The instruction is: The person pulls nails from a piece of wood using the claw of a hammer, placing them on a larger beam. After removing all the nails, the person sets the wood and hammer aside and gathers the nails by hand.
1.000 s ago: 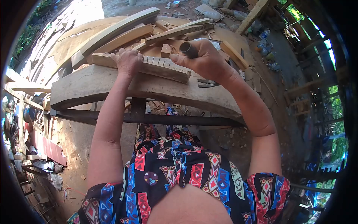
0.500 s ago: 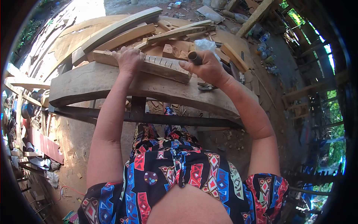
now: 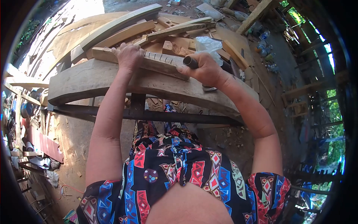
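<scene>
Across the thick wooden bench top [image 3: 78, 84] lies a block of wood [image 3: 162, 69] with several dark cuts across its upper face. My left hand [image 3: 129, 57] is closed over that block, left of the cuts. Near its right end, my right hand [image 3: 206, 70] is wrapped round a dark round handle [image 3: 190, 62], whose near end points toward me. What the handle belongs to is hidden behind the hand. A small metal piece [image 3: 209, 89] lies on the bench just below my right wrist.
Behind the block are loose wooden pieces, among them a long curved beam [image 3: 123, 25] and a short block [image 3: 175, 49]. A clear plastic bag [image 3: 209, 45] sits beyond my right hand. A dark metal bar [image 3: 167, 118] runs beneath the bench.
My right hand has shifted slightly left and down with the handle. The block's left end has moved a little up and left under my left hand.
</scene>
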The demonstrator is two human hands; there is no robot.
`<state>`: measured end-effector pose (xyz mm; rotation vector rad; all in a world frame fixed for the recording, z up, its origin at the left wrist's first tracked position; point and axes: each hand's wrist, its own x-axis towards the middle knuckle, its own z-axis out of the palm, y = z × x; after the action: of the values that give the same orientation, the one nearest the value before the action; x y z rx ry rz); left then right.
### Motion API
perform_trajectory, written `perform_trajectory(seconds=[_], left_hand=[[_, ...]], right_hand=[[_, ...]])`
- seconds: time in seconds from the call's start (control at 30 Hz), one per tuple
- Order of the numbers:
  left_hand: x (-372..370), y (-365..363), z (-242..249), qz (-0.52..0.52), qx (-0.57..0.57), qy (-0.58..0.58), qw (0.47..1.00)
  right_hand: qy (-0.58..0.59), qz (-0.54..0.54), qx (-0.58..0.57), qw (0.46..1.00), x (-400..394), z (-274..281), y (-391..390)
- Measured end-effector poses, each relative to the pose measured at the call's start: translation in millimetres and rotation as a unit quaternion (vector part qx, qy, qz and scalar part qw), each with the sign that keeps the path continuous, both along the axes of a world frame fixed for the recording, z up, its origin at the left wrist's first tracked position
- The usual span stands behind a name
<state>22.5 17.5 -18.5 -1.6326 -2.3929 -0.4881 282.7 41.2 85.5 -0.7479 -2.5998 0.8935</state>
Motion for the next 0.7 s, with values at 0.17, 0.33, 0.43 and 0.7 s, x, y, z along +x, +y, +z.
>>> perform_trajectory(seconds=[0.17, 0.33, 0.43, 0.7], left_hand=[[0, -3, 0, -0.003, 0.010, -0.009, 1.000], [0, -2, -2, -0.004, 0.020, -0.021, 1.000], [0, -1, -2, -0.006, 0.021, -0.030, 0.999], [4, -8, 3, -0.002, 0.031, -0.031, 0.999]], right_hand=[[0.008, -0.012, -0.038, 0.999, -2, 0, 2], [0.039, -0.023, -0.026, 0.999, -3, 6, 12], [0.084, -0.030, -0.020, 0.996, -6, 28, 11], [0.209, -0.028, -0.030, 0.977, -59, 62, 12]])
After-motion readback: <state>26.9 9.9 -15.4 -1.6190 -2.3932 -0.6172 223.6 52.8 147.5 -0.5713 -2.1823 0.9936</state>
